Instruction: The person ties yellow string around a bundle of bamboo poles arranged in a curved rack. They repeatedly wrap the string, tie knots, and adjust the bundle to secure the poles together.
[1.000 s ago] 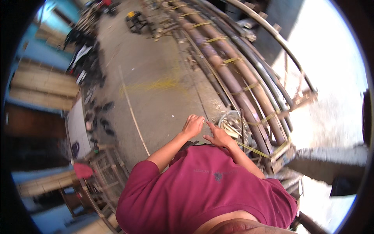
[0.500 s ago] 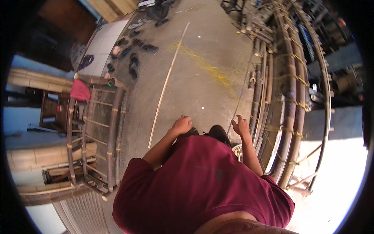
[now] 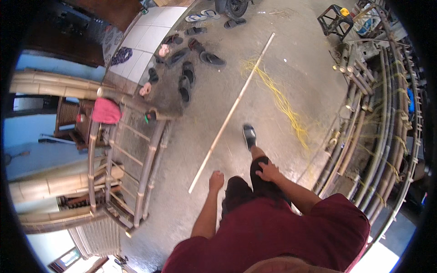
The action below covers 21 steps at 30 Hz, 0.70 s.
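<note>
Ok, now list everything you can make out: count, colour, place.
Bamboo pole: one, pale, floor ahead
Strands: many, yellow, floor, mostly right of pole
Bamboo frame: one, brown, left
Cloth: one, pinkish red, on the frame
Tiles: several, white, upper left
Footwear: several, mostly black, upper left
Wheel: one, black, top edge
Stool: one, black, upper right
Stacked bamboo: many, brown, right side
Shirt: one, maroon, worn
Worn sandal: one, dark, floor ahead
Left hand: one, bare, beside left knee
Right hand: one, bare, at right knee

Ahead on the floor lies a stick — strings mostly right of its far half. Left stands a frame, cloth on its corner; sandals lie beyond — poles right.
</note>
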Tool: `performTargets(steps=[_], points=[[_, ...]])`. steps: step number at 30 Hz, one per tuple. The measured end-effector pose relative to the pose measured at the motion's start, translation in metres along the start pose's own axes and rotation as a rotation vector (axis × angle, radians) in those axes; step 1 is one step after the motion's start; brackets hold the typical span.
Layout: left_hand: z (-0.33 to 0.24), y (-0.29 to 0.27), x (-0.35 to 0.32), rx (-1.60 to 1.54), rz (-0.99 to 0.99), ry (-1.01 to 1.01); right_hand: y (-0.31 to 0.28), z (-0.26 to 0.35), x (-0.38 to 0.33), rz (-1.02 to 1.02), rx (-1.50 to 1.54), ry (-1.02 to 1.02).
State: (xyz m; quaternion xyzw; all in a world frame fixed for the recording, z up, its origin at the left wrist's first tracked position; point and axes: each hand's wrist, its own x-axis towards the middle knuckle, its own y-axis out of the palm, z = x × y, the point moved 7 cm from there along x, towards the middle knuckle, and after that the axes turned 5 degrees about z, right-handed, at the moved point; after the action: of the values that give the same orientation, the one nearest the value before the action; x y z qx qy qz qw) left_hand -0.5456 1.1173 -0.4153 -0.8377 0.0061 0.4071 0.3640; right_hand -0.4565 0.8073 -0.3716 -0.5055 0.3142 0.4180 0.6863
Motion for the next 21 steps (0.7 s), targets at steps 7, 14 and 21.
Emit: performTargets(steps=[7,14,21], points=[[-0.015,0.068,0.279,0.079,0.121,-0.114,-0.038,0.018,0.140,0.018,-0.162,0.068],[-0.036,0.167,0.584,0.194,0.061,0.040,-0.134,0.014,0.222,-0.185,-0.113,-0.035],[-0.043,0.206,0.648,0.449,0.067,0.394,-0.143,0.019,0.254,-0.205,-0.107,0.011]])
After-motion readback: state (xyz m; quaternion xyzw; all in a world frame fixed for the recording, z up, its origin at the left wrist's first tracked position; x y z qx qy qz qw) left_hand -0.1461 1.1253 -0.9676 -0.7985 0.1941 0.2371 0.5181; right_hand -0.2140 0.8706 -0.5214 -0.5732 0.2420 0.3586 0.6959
